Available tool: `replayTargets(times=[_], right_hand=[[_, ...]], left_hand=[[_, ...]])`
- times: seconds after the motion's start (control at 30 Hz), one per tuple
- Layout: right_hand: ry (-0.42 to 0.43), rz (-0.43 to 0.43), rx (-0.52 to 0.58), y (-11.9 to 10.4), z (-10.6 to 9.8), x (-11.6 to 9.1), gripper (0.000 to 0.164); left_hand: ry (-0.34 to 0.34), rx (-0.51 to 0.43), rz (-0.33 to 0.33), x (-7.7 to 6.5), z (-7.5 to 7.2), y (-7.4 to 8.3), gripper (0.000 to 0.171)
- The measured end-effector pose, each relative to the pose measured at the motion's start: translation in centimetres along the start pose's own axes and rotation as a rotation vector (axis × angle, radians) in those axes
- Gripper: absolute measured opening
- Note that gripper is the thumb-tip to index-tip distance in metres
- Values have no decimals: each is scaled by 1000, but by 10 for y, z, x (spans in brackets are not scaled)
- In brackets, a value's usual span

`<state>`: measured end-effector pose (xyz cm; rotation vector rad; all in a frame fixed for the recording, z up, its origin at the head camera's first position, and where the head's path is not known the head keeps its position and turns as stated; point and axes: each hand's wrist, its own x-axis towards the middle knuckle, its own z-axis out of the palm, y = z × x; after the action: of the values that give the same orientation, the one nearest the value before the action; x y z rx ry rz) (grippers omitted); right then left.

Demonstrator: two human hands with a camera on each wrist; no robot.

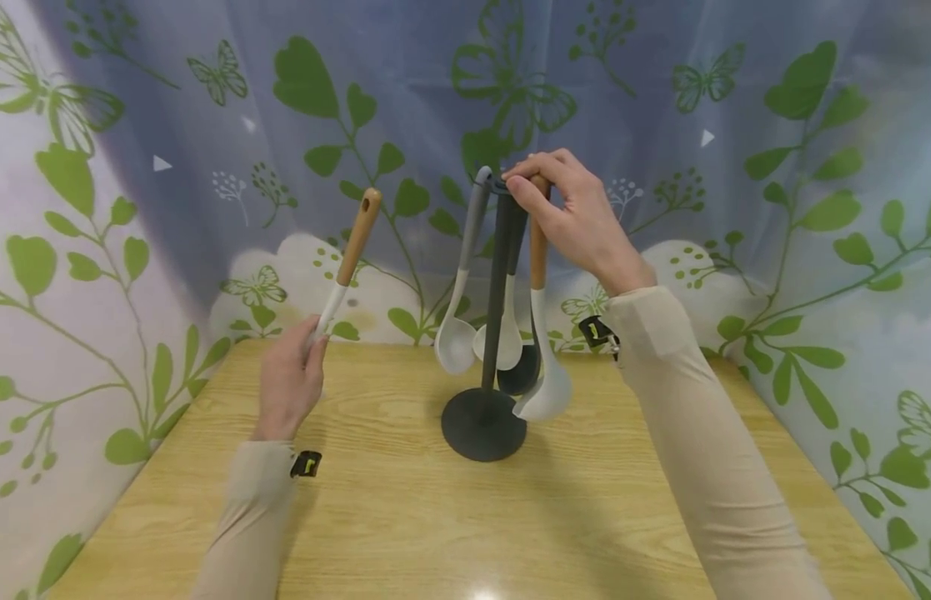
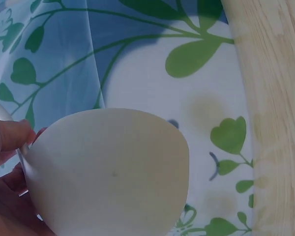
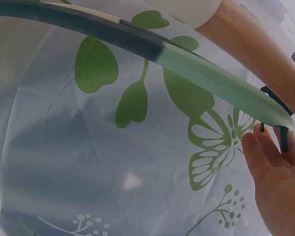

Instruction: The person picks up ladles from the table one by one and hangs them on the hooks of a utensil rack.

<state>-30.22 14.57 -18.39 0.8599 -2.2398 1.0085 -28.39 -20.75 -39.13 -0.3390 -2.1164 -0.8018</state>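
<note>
In the head view my left hand (image 1: 288,379) grips a spatula (image 1: 357,237) by its white neck, with the wooden handle pointing up. The spatula's broad white head (image 2: 113,172) fills much of the left wrist view. My right hand (image 1: 578,204) holds the top of a dark utensil stand (image 1: 498,275), its fingers at the hooks. Beneath that hand hangs a white ladle (image 1: 549,392) with a wooden handle. Close to the right fingertips, the right wrist view shows the end of a pale green handle (image 3: 226,86) on a hook.
The stand's round dark base (image 1: 483,425) rests on a wooden table (image 1: 382,517). A white spoon (image 1: 456,343) with a grey handle, another white utensil (image 1: 508,333) and a dark utensil (image 1: 519,373) hang there too. A leaf-patterned curtain (image 1: 405,92) surrounds the table's back and sides.
</note>
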Motion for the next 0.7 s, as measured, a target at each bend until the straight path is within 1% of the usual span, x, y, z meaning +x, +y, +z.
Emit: replayTargets(times=[0.1, 0.4, 0.57, 0.7], right_hand=[[0, -4, 2, 0, 1, 1, 37], [-4, 0, 0, 0, 1, 2, 37], [-3, 3, -12, 0, 1, 2, 38], [-5, 10, -15, -1, 0, 1, 38]], left_hand=[[5, -6, 7, 1, 2, 3, 28], [-19, -17, 0, 2, 3, 11, 31], [-20, -14, 48, 5, 4, 15, 27], [-29, -12, 80, 4, 6, 18, 26]])
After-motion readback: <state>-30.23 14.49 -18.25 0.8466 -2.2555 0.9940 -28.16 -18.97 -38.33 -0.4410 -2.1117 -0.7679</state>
